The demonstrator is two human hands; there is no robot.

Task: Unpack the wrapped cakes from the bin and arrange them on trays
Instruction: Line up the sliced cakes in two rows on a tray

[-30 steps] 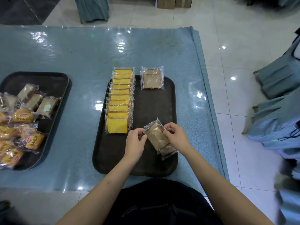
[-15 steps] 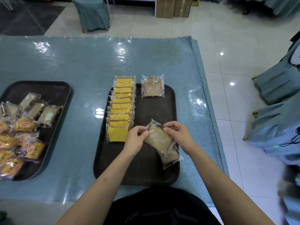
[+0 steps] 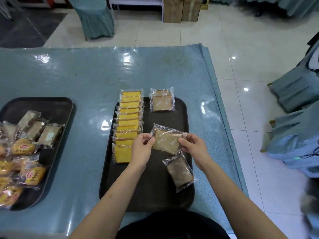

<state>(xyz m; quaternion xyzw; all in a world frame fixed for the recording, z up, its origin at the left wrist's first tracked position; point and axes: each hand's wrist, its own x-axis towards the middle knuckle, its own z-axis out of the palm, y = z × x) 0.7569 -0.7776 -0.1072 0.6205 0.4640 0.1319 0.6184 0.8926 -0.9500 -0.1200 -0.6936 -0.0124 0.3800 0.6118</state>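
Brown wrapped cake [image 3: 166, 141] pinched at wrapper ends by left hand [image 3: 141, 149] and right hand [image 3: 193, 147], above dark tray [image 3: 151, 195].

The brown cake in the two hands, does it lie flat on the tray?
No, the brown cake is lifted above the tray, pinched by the left hand and right hand.

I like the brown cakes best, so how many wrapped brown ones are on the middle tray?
3: one at the far edge, one held up by the left hand and right hand, one near the right edge.
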